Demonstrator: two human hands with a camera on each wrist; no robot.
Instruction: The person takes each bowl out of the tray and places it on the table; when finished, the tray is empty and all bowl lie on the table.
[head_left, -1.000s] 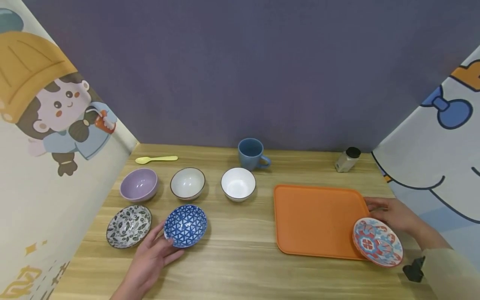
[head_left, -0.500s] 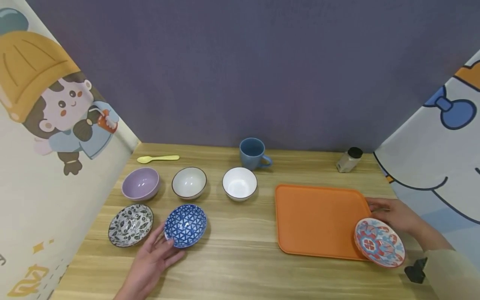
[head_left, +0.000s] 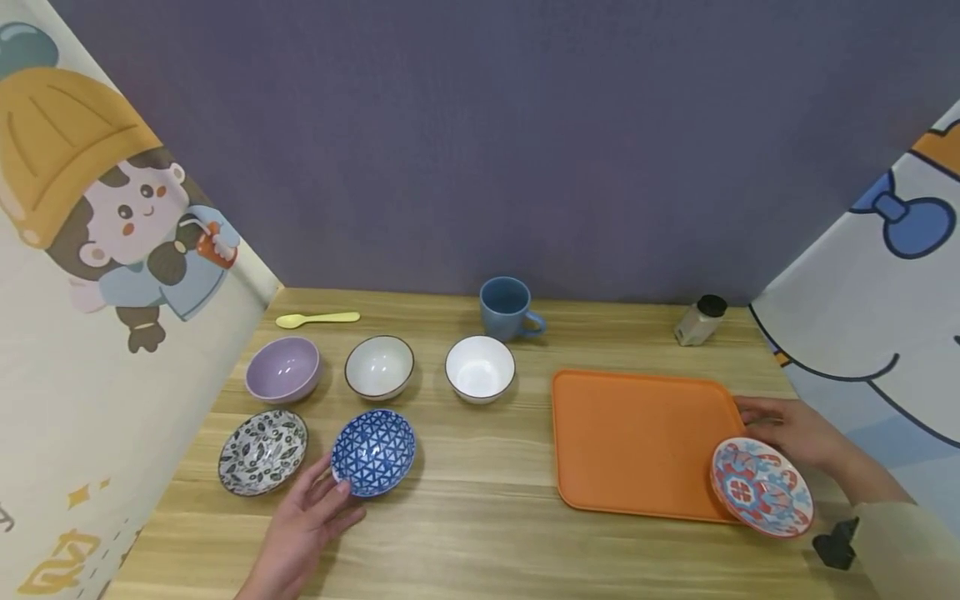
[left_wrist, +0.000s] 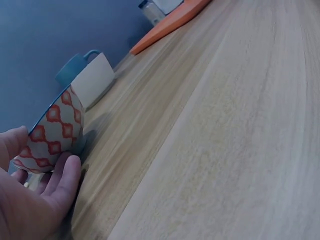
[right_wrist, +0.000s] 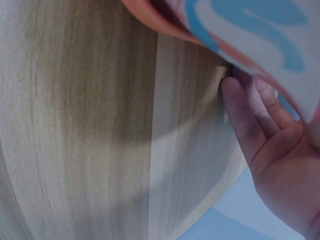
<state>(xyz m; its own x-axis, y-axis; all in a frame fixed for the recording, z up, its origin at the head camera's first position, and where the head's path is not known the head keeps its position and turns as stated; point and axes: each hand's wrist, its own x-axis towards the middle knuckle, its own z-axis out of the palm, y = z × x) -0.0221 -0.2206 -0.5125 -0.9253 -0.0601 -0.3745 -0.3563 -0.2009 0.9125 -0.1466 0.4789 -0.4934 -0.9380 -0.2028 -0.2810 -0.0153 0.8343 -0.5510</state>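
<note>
In the head view my left hand (head_left: 303, 525) is at the near-left side of a blue triangle-patterned bowl (head_left: 372, 452). Its outside shows red diamonds in the left wrist view, where the thumb touches the rim and the fingers (left_wrist: 65, 185) curve under the wall. My right hand (head_left: 795, 433) lies at the right edge of an orange tray (head_left: 637, 442). A shallow red-and-blue patterned bowl (head_left: 761, 487) overlaps the tray's near-right corner and hides part of that hand. Fairly straight fingers (right_wrist: 242, 112) show in the right wrist view; the thumb is hidden there.
A leaf-patterned bowl (head_left: 262, 454) and a purple bowl (head_left: 283, 371) stand at the left. Two white bowls (head_left: 378, 368), a blue mug (head_left: 504, 308), a yellow spoon (head_left: 318, 319) and a black-capped jar (head_left: 701, 320) stand farther back. Walls enclose the wooden table (head_left: 480, 542).
The whole head view shifts slightly. Both hands, the bowls and the tray keep nearly the same places relative to each other.
</note>
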